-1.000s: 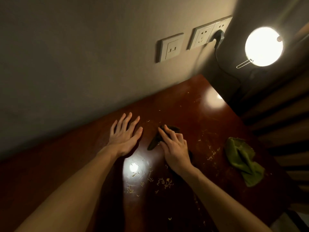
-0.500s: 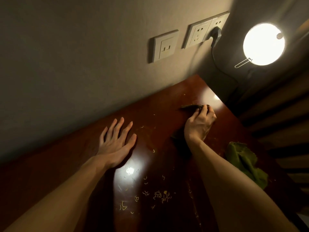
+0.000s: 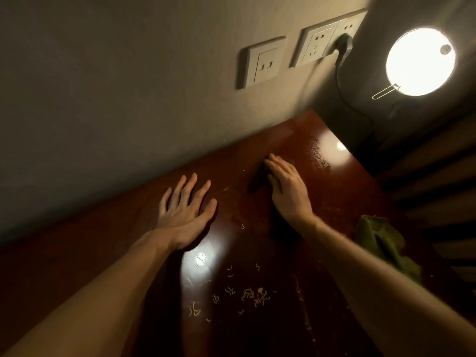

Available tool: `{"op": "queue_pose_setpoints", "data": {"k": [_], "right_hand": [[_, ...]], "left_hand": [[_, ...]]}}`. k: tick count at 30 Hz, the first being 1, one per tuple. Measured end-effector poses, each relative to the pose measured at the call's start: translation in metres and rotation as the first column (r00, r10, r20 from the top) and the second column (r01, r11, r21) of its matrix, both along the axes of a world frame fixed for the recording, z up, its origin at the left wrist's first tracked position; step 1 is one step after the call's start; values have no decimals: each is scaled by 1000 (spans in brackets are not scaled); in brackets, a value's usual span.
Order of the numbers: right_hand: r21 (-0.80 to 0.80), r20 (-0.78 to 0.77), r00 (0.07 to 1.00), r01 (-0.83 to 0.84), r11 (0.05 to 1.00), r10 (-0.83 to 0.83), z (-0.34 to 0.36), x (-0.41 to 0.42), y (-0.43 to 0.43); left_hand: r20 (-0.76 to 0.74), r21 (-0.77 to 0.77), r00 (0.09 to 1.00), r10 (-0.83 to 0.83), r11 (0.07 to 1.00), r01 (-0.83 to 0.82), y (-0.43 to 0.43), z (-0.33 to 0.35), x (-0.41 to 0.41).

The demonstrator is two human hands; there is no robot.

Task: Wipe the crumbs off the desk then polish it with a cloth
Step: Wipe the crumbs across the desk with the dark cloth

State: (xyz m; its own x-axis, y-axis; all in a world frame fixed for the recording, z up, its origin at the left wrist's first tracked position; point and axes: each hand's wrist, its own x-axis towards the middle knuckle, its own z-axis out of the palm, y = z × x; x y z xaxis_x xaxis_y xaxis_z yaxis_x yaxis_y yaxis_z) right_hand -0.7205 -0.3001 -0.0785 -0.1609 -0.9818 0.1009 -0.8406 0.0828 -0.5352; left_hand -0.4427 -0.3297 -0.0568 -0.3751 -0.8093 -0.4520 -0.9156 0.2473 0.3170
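Wiping looks under way and polishing not yet begun. The left hand lies spread flat on the glossy reddish-brown wooden desk. Pale crumbs litter the near side. Farther right, the right hand presses straight fingers on a small dark cloth. A crumpled green cloth lies rightmost, untouched.

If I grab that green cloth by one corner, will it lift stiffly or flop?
Likely floppy: the green cloth lies crumpled in soft folds. Probably light too. It sits near the right edge of the desk, so a push may slide it off the glossy top.
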Motion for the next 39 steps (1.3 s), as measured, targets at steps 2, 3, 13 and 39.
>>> {"op": "queue_pose_setpoints", "data": {"k": [2, 3, 13, 39], "right_hand": [[31, 6, 1000, -2, 1000, 2, 2, 11, 26], [38, 4, 1000, -5, 999, 5, 3, 11, 31], [-2, -7, 985, 174, 985, -174, 5, -37, -58], [92, -96, 831, -540, 836, 547, 20, 93, 40]], "left_hand": [[4, -6, 1000, 1, 1000, -1, 0, 0, 0], [6, -3, 1000, -3, 1000, 3, 0, 1, 0], [0, 5, 1000, -11, 1000, 11, -2, -2, 1], [-171, -15, 985, 28, 999, -31, -1, 2, 8]]}}
